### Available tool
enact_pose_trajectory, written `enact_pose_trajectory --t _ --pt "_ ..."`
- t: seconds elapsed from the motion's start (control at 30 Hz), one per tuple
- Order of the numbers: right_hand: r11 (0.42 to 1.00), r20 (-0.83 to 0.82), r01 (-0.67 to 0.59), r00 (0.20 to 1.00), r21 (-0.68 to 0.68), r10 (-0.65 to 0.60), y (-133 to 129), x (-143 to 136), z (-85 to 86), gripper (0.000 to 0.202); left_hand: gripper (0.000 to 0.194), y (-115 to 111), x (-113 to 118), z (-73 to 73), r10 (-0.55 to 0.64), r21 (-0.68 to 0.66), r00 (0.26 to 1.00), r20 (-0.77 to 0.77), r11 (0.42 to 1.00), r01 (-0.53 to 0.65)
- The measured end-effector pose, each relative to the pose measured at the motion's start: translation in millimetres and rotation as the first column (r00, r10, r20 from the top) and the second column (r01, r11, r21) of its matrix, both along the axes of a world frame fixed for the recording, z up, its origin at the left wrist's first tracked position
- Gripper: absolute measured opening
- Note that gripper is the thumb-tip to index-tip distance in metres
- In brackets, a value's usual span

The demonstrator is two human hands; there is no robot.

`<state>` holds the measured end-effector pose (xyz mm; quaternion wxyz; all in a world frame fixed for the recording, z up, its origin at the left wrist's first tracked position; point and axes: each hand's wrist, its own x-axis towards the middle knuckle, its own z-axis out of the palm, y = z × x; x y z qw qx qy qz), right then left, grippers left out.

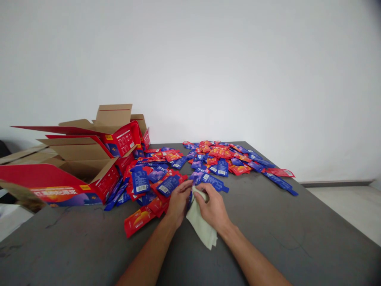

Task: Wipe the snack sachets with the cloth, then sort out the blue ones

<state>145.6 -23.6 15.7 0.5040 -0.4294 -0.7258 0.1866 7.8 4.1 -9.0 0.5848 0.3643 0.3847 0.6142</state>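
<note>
Between my hands, over the near middle of the table, is a purple-blue pouch (195,178) whose lower part is largely hidden. My left hand (179,201) is closed on its left side. A pale, folded cloth (201,226) hangs down from my right hand (212,207), which pinches it against the pouch near the top. Just behind my hands lies a blue pouch (212,181) with a spout. Left of my left hand, a heap of red and blue pouches (157,176) spreads out, with a red pouch (138,221) at its front edge.
Open red cardboard boxes (71,186) stand along the left side, their flaps sticking up and outward. A second pile of red and blue pouches (220,153) covers the far part of the dark grey table (268,234). A white wall (208,71) rises behind it.
</note>
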Motion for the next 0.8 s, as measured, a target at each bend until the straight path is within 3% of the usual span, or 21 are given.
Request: enact_pose_trajectory --t 0.1,0.2,0.37,0.47,0.53,0.6,0.73,0.8 --pt "0.992 0.037 -0.123 0.992 0.008 0.122 -2 -7 -5.1 0.014 0.035 -2 2 5.2 0.006 -0.062 0.997 0.08 0.998 -0.001" --pt "0.98 0.094 -0.197 0.976 0.009 0.195 -3 -12 -9.3 0.019 0.044 -6 3 13.2 -0.067 -0.082 0.973 0.221 0.993 0.087" --pt "0.997 0.058 0.017 0.998 0.077 -0.021 3 -4 -5.6 0.018 0.037 -10 5 13.8 -0.145 -0.061 0.973 0.182 0.985 0.159" --pt "0.978 0.029 0.167 0.985 0.125 -0.171 10 9 -0.5 0.018 0.046 -9 5 8.5 -0.166 -0.11 0.974 0.153 0.977 0.184" --pt "0.97 0.038 0.195 0.979 0.146 -0.202 11 13 -0.2 0.02 0.05 -8 5 5.5 -0.155 -0.135 0.978 0.142 0.975 0.175" --pt "0.98 0.078 0.136 0.986 0.147 -0.149 10 10 -2.9 0.021 0.051 -6 4 3.7 -0.122 -0.144 0.982 0.141 0.979 0.143" --pt "0.987 0.223 -0.159 0.964 0.035 0.147 -1 -7 -11.0 0.024 0.043 -5 -1 3.0 -0.038 -0.093 0.993 0.11 0.995 0.048" --pt "0.976 0.246 -0.217 0.945 -0.027 0.217 -5 -13 -12.8 0.024 0.04 -5 -3 3.8 -0.013 -0.069 0.997 0.08 0.997 0.018"
